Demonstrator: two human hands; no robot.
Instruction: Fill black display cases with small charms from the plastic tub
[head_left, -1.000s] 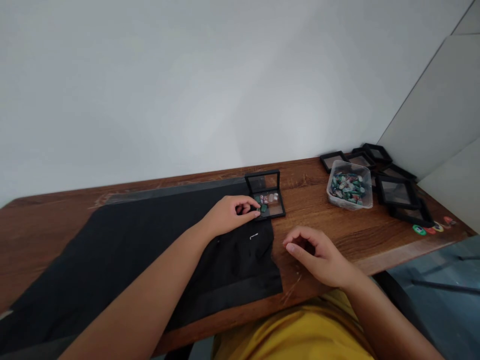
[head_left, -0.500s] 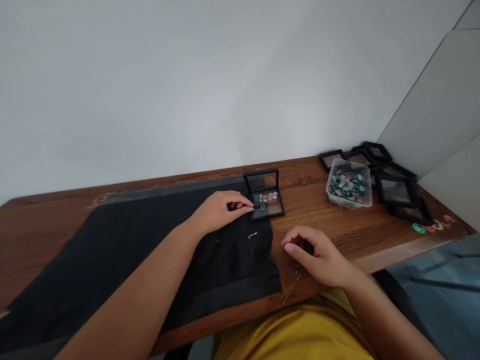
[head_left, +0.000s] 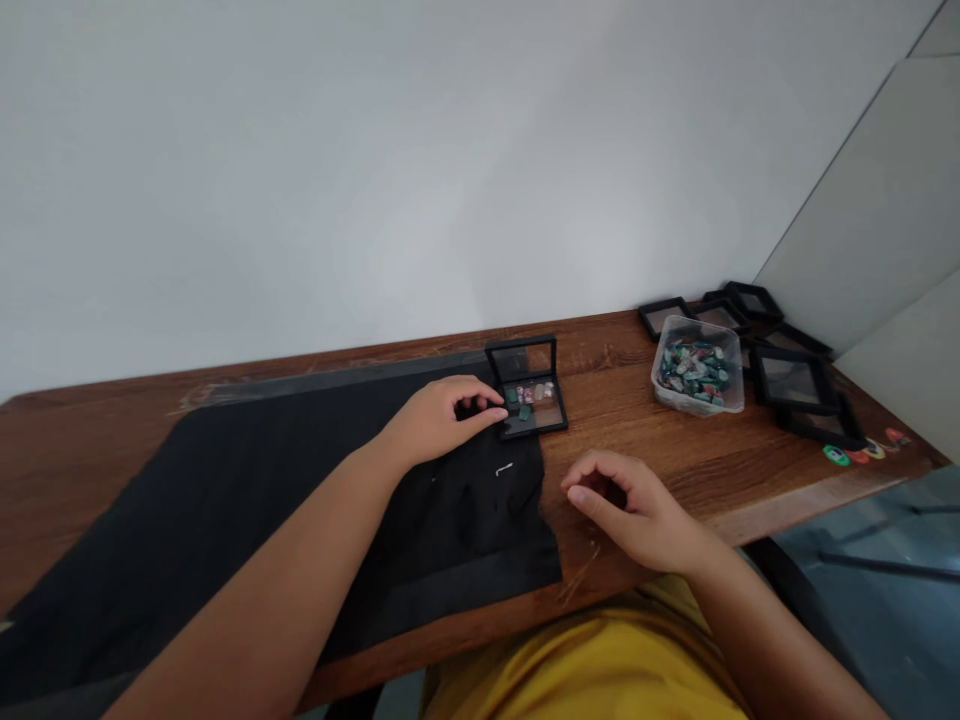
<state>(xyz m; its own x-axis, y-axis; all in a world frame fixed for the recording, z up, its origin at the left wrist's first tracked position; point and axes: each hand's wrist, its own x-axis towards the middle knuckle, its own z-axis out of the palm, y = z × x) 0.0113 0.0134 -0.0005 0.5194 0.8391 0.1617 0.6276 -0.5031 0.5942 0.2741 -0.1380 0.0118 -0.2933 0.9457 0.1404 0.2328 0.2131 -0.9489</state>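
A small black frame case (head_left: 555, 422) stands with its lid up at the right edge of the black cloth. Inside lie several polished stones: dark green stones (head_left: 525, 412), pinkish stones (head_left: 525, 394) and pale stones (head_left: 544, 391). At the case's left edge is my left hand (head_left: 442, 420), thumb and index tips slightly apart, with nothing visible between them. My right hand (head_left: 630, 505) rests on the wood near the table's front, fingers loosely curled, thumb a little apart, holding nothing I can see.
Black cloth (head_left: 262, 480) covers much of the wooden table (head_left: 615, 430). A silvery little piece (head_left: 504, 468) lies on it. To the right stands a clear plastic tub (head_left: 697, 405) of mixed stones, with several black frames (head_left: 795, 380) around it. Colourful round pieces (head_left: 837, 456) lie near the right edge.
My left thumb and index finger have parted slightly at the case's left edge. My right hand has stayed in place.
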